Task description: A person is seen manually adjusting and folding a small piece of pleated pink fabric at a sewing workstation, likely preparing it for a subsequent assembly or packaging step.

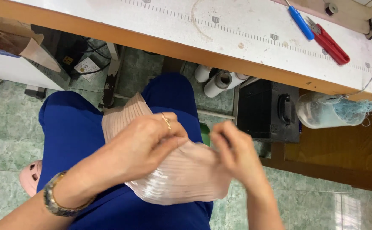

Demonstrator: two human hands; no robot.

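Observation:
A pale pink pleated piece of fabric [181, 179] lies across my lap on blue trousers [73, 127]. My left hand [145, 145], with a ring and a wrist bracelet, presses down on the fabric's upper middle with fingers curled into it. My right hand [235, 155] pinches the fabric's right edge; its fingertips are blurred. Part of the fabric is hidden under both hands.
A white worktable [237, 38] with a printed ruler scale and wooden edge runs across the top; a blue-handled tool [300, 22] and red scissors [328, 41] lie on it. A plastic bag of thread scraps [328, 111] hangs off its edge. Below are white tubes [220, 81], a black case [269, 110] and green tile floor.

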